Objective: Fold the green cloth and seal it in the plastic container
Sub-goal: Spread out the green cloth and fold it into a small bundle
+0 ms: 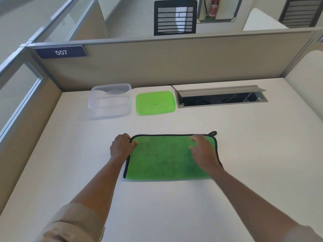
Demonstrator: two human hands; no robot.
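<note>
Green rectangular microfibre cloth with black trim (162, 158) lies flat mid-desk. Left hand (121, 147) pinches its far-left corner; right hand (203, 152), fingers spread, hovers blurred over its right side. Clear plastic container (110, 100) and green square lid (155, 102) sit side by side near the white desk's (244, 145) far edge.

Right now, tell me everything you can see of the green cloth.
The green cloth is fuzzy, microfibre-looking, edged in black piping with a small black loop at its far right corner. It lies flat on the white desk, apparently folded once along its near edge. The left hand grips its far left corner; the right hand, blurred, is over its right side.
</note>
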